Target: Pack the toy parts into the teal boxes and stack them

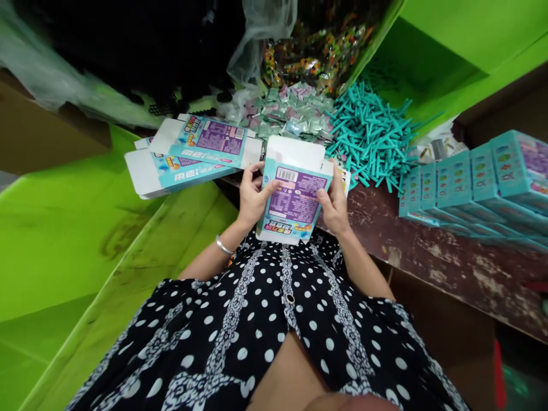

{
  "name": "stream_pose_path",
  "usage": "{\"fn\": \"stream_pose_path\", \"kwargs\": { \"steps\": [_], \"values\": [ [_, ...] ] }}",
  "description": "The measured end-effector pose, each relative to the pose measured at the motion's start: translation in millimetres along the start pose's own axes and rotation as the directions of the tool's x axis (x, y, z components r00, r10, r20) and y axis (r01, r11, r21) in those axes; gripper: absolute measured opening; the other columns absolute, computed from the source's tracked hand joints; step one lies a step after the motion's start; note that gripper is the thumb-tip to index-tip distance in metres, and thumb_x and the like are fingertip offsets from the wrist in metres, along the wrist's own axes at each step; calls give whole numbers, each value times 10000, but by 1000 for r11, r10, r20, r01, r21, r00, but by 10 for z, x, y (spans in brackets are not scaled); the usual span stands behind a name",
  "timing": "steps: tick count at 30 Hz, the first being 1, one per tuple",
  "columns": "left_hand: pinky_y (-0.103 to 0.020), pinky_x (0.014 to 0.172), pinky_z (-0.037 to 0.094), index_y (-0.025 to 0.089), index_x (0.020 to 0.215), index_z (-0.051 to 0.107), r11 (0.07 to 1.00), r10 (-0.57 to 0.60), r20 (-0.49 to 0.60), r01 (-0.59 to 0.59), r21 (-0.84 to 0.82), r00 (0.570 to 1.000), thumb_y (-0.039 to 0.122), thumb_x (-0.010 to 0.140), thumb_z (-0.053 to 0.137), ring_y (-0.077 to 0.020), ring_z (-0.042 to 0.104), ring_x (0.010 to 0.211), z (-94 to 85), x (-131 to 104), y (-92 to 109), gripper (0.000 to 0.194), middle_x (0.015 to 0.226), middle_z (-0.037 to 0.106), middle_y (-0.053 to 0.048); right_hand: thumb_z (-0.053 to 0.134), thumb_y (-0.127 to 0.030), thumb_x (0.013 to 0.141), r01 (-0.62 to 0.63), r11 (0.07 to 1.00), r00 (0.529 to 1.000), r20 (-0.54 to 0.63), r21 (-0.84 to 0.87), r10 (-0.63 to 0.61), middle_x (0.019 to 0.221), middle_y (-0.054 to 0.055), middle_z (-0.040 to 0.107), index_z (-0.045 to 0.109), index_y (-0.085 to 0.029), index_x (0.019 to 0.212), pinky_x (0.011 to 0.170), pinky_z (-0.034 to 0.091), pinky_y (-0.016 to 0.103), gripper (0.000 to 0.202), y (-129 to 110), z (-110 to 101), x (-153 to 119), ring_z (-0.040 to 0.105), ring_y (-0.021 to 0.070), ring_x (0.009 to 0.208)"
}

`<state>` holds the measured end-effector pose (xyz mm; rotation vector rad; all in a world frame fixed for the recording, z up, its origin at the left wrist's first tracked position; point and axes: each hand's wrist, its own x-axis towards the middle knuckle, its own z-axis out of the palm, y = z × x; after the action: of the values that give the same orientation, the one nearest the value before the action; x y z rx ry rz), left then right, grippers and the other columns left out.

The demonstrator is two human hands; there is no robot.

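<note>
A teal and purple carton (pixel 295 197) with a barcode panel is held between both hands in front of my lap, its white flap raised at the far end. My left hand (pixel 253 197) grips its left side, thumb on the printed face. My right hand (pixel 335 202) grips the right side, thumb also on the face. A pale printed piece (pixel 345 180) shows just beside my right fingers. Left of the hands lie flattened cartons (pixel 214 140), overlapping, with white flaps at their ends.
Behind the carton are piles of small green and pink sachets (pixel 286 114) and teal sticks (pixel 368 137). A bag of orange and green bits (pixel 317 57) stands farther back. Closed teal boxes (pixel 475 182) line the right of the worn brown table (pixel 428 257). Black material (pixel 141 45) fills the upper left.
</note>
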<state>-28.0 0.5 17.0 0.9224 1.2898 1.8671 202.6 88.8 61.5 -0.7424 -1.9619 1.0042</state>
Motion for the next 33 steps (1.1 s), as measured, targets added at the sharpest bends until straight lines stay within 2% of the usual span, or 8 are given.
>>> {"fn": "stream_pose_path", "kwargs": {
  "steps": [4, 8, 11, 17, 21, 25, 29, 33],
  "values": [
    [-388, 950, 642, 285, 1457, 681, 996, 45, 160, -56, 67, 986, 771, 944, 808, -293, 782, 1164, 27, -7, -185, 718, 1446, 774, -130, 528, -833, 1049, -121, 992, 993, 1, 36, 121, 1703, 97, 596, 547, -344, 1656, 1384, 385, 570, 779, 180, 168, -72, 509, 355, 1614],
    [-355, 786, 581, 220, 985, 743, 978, -8, 147, -23, 209, 989, 898, 1002, 599, -223, 685, 835, -81, 16, -328, 693, 921, 760, -68, 487, -863, 1050, -246, 969, 969, -3, 14, 246, 1234, 109, 782, 697, -266, 1204, 1098, 573, 496, 651, 297, 258, -102, 705, 311, 1151],
    [-339, 752, 534, 220, 780, 611, 967, -2, 88, -20, 252, 996, 976, 965, 544, -200, 604, 777, -90, 10, -412, 781, 798, 638, -34, 460, -877, 1044, -218, 975, 975, -43, -40, 216, 1078, 95, 733, 585, -262, 907, 1039, 551, 452, 643, 352, 357, -109, 668, 282, 1053],
    [-296, 709, 509, 248, 909, 549, 986, 28, -122, -7, 168, 992, 1009, 747, 778, -173, 605, 742, -73, 2, -404, 812, 821, 608, 7, 726, -783, 916, -239, 965, 949, -185, 111, 256, 971, 26, 659, 529, -289, 1017, 921, 541, 402, 541, 288, 527, -60, 632, 225, 897],
    [-312, 704, 529, 212, 798, 620, 987, -85, 152, 62, 149, 985, 932, 842, 773, -180, 654, 717, -218, 114, -170, 737, 784, 707, -37, 863, -757, 819, -273, 945, 962, 49, 181, 269, 877, 7, 663, 523, -277, 845, 895, 545, 396, 589, 167, 407, 82, 642, 211, 869],
    [-303, 711, 562, 174, 875, 772, 964, -229, 362, 160, 211, 904, 676, 678, 1044, -176, 695, 748, -339, 229, 109, 604, 848, 783, -55, 932, -676, 796, -328, 935, 886, 386, 134, 256, 1061, 43, 800, 735, -251, 925, 952, 580, 404, 486, 30, 170, 296, 723, 236, 1001],
    [-312, 715, 572, 174, 889, 870, 960, -187, 331, 101, 261, 925, 639, 698, 1033, -188, 720, 768, -309, 241, 221, 529, 880, 819, -78, 864, -659, 896, -321, 946, 777, 583, 39, 240, 1322, 58, 853, 890, -281, 1244, 1098, 590, 458, 514, -82, 55, 484, 767, 290, 1213],
    [-327, 738, 559, 208, 859, 909, 959, -74, 222, 8, 283, 972, 678, 817, 950, -193, 716, 776, -258, 205, 200, 474, 855, 833, -75, 760, -733, 976, -341, 940, 765, 590, 28, 260, 1222, 41, 883, 916, -317, 1264, 1046, 628, 451, 530, -131, 51, 573, 795, 289, 1176]
  ]
}}
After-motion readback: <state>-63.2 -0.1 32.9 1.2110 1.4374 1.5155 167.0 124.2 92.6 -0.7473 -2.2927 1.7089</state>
